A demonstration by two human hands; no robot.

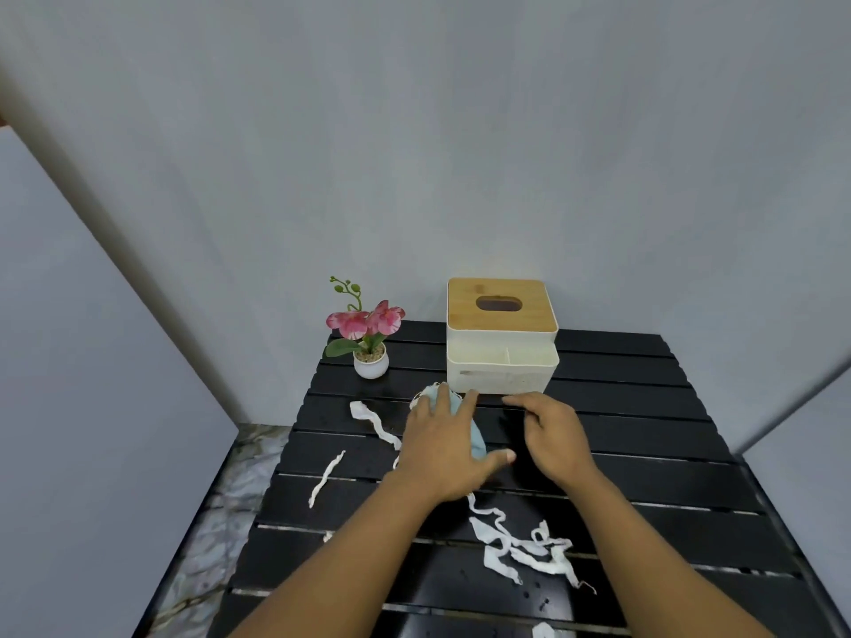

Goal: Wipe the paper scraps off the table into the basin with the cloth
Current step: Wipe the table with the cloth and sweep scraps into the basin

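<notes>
Black slatted desk (644, 453): just before the tissue box (502, 343), left hand (442, 448) lies spread on the blue cloth (476, 440), right hand (552, 439) loosely curled, empty. Paper scraps (520, 545) lie farther from the box.

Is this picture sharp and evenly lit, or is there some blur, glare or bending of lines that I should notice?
Head view: the light is soft and even, with no hard shadows and no strong glare on the black table. Head view: the wide-angle lens makes the wall edges lean outward. Head view: the left hand, cloth and paper scraps look slightly soft.
</notes>
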